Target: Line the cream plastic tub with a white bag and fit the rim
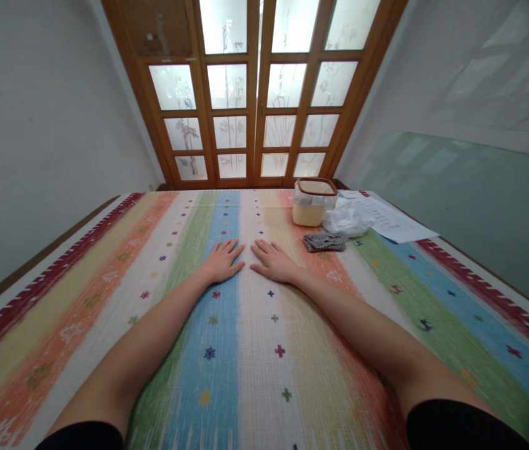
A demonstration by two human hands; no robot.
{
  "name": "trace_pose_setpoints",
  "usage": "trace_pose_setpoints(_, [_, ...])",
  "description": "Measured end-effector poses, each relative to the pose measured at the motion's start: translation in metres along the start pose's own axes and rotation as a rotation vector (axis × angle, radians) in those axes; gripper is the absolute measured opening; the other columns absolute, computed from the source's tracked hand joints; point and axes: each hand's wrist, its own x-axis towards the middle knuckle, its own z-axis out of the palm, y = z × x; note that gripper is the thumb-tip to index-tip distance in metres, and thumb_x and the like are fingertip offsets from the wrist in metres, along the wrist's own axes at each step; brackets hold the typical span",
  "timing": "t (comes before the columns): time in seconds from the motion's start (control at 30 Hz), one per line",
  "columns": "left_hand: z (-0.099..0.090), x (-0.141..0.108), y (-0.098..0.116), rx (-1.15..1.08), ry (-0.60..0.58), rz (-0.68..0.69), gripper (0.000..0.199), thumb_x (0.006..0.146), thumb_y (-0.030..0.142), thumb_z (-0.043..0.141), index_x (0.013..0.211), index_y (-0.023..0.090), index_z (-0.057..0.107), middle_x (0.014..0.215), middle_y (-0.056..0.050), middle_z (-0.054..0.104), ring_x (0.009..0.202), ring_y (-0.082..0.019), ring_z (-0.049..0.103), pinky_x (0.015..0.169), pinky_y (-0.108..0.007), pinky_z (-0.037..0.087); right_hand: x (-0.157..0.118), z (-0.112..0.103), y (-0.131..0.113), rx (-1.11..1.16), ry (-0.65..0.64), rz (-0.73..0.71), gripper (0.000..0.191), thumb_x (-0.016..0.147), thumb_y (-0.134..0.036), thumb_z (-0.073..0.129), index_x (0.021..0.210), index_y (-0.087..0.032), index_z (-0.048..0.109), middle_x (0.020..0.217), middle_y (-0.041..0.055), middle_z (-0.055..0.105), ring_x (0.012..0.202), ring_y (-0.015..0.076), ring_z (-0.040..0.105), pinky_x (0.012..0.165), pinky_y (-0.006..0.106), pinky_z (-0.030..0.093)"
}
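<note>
Both of my arms reach forward over a striped, patterned tablecloth (264, 350). My left hand (223, 260) lies palm down on a blue stripe, its fingers stretched out. Flat on the pale stripe beside it is my right hand (274, 261), fingers also extended. The two hands are close together but apart, and neither holds anything. Nearest to my right hand is a folded grey cloth (324, 242), lying to its right and slightly farther off.
Behind the grey cloth stands a cream bin (307, 215) with a brown rim and white liner. A crumpled clear plastic bag (346, 220) and printed paper sheets (393, 219) lie beside it. Wooden glazed doors (251, 112) rise beyond the table, with walls on both sides.
</note>
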Motion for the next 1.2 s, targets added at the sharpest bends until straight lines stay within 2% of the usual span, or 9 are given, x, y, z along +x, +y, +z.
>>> trace_pose_setpoints(0.7, [-0.0056, -0.0042, 0.0035, 0.036, -0.030, -0.005, 0.071, 0.102, 0.064, 0.038, 0.164, 0.028, 0.035, 0.173, -0.009, 0.026, 0.160, -0.034, 0.022, 0.129, -0.057, 0.015, -0.0012, -0.0020, 0.0000, -0.018, 0.018, -0.011, 0.082, 0.101, -0.072, 0.034, 0.162, -0.019, 0.039, 0.171, 0.0150, 0.029, 0.159, 0.0326, 0.028, 0.129, 0.055, 0.021])
trace_pose_setpoints(0.9, [-0.0064, -0.0017, 0.0050, 0.030, 0.000, 0.035, 0.073, 0.102, 0.065, 0.037, 0.163, 0.025, 0.037, 0.172, -0.011, 0.028, 0.161, -0.031, 0.021, 0.130, -0.053, 0.013, -0.0023, -0.0015, -0.0020, -0.010, 0.037, -0.007, 0.081, 0.103, -0.070, 0.029, 0.163, -0.017, 0.036, 0.170, 0.0164, 0.029, 0.159, 0.0315, 0.027, 0.129, 0.055, 0.021])
trace_pose_setpoints(1.2, [-0.0006, 0.0031, 0.0013, 0.041, -0.052, 0.053, 0.084, 0.098, 0.075, 0.035, 0.166, 0.026, 0.028, 0.175, -0.010, 0.018, 0.162, -0.032, 0.015, 0.130, -0.055, 0.008, 0.0010, -0.0019, -0.0006, -0.002, 0.011, -0.129, 0.077, 0.106, -0.062, 0.024, 0.166, -0.013, 0.029, 0.173, 0.0170, 0.020, 0.162, 0.0305, 0.018, 0.130, 0.054, 0.020])
